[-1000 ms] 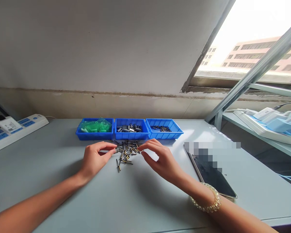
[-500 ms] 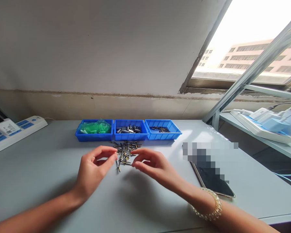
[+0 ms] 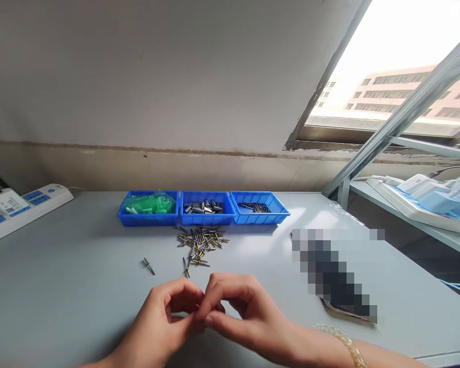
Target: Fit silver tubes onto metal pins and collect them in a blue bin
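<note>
Both hands have drawn back from the heap toward the desk's near edge, and a lone pin (image 3: 148, 266) now shows left of the pile, where the left hand was. Left hand (image 3: 153, 319) and right hand (image 3: 253, 319) meet at the fingertips, fingers curled, thumbs nearly closed on the index fingers; whether a pin is pinched between them is hidden, so I cannot tell.

Handling pieces this thin seems to call for a light pinch at the collar, the shaft kept in line with the fingertips, and wrists low so a slip falls only onto the desk (image 3: 80, 286).

Slim metal pins with gold-toned sleeves lie crisscrossed in a loose heap (image 3: 201, 243), mid-desk, just in front of three smooth blue plastic bins along the far edge. The left bin (image 3: 147, 220) holds crinkled green plastic; the middle bin (image 3: 209, 220), stubby shiny metal cylinders; the ribbed right bin (image 3: 262, 218), dark slender pins.
</note>
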Action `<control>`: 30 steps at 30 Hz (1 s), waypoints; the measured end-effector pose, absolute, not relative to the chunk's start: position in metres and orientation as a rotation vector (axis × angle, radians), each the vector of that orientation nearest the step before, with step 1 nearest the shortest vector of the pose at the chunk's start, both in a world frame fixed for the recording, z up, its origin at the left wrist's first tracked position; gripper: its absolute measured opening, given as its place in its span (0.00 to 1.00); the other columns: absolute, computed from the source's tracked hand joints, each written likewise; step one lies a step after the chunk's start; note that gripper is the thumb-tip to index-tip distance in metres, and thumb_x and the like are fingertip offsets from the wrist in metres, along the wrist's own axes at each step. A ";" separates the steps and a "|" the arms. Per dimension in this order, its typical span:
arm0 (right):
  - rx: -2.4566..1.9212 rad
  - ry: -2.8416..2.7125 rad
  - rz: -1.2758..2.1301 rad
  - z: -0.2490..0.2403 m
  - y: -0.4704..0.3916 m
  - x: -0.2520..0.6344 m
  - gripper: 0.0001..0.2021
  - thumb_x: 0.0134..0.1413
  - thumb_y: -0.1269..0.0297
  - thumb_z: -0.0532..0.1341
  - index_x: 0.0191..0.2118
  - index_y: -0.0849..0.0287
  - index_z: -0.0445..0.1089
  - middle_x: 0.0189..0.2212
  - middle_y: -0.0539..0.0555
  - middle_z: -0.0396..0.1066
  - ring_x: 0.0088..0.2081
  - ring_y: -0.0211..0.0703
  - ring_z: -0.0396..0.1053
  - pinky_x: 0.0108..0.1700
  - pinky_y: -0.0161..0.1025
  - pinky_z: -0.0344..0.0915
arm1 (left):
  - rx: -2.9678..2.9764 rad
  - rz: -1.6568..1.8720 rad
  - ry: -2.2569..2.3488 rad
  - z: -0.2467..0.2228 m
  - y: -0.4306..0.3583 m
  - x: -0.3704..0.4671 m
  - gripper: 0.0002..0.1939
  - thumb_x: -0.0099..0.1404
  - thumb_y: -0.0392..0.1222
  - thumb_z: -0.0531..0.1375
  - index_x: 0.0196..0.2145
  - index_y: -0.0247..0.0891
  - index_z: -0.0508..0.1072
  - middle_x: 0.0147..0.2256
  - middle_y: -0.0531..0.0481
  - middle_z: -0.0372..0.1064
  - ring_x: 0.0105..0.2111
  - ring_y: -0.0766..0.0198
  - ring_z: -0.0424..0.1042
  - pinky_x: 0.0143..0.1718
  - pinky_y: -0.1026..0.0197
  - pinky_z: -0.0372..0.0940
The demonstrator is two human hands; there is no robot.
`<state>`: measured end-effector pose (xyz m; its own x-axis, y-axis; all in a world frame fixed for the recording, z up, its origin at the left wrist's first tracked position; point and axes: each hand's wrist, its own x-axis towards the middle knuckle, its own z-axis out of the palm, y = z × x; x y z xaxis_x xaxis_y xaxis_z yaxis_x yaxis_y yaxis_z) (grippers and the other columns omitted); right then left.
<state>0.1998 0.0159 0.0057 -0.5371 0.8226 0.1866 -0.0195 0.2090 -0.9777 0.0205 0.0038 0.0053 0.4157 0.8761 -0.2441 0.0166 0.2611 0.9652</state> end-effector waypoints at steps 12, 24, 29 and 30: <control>-1.008 -1.527 1.387 -0.002 0.020 0.202 0.04 0.53 0.66 0.66 0.31 0.59 0.75 0.28 0.51 0.75 0.30 0.36 0.70 0.32 0.33 0.66 | 1.141 1.020 1.127 0.003 0.003 0.016 0.06 0.57 0.39 0.66 0.29 0.40 0.72 0.29 0.55 0.72 0.33 0.64 0.72 0.36 0.65 0.69; -1.093 -1.576 1.435 -0.004 0.020 0.200 0.04 0.52 0.66 0.65 0.32 0.60 0.76 0.28 0.51 0.75 0.29 0.37 0.71 0.30 0.33 0.66 | 1.667 1.221 1.085 0.010 0.004 0.014 0.08 0.60 0.31 0.61 0.28 0.43 0.75 0.27 0.58 0.73 0.28 0.68 0.73 0.32 0.70 0.73; -0.908 -1.695 0.980 -0.002 0.017 0.199 0.06 0.54 0.73 0.62 0.33 0.58 0.76 0.27 0.51 0.73 0.30 0.37 0.70 0.31 0.33 0.68 | 1.567 1.067 1.219 0.010 0.007 0.015 0.04 0.60 0.38 0.62 0.27 0.41 0.76 0.26 0.55 0.75 0.28 0.65 0.75 0.31 0.68 0.72; -0.853 -1.714 0.925 -0.001 0.016 0.199 0.06 0.54 0.74 0.62 0.33 0.57 0.76 0.27 0.50 0.72 0.29 0.36 0.69 0.31 0.33 0.68 | 1.532 1.016 1.220 0.011 0.008 0.017 0.04 0.59 0.38 0.62 0.28 0.41 0.77 0.27 0.54 0.76 0.29 0.64 0.75 0.31 0.67 0.72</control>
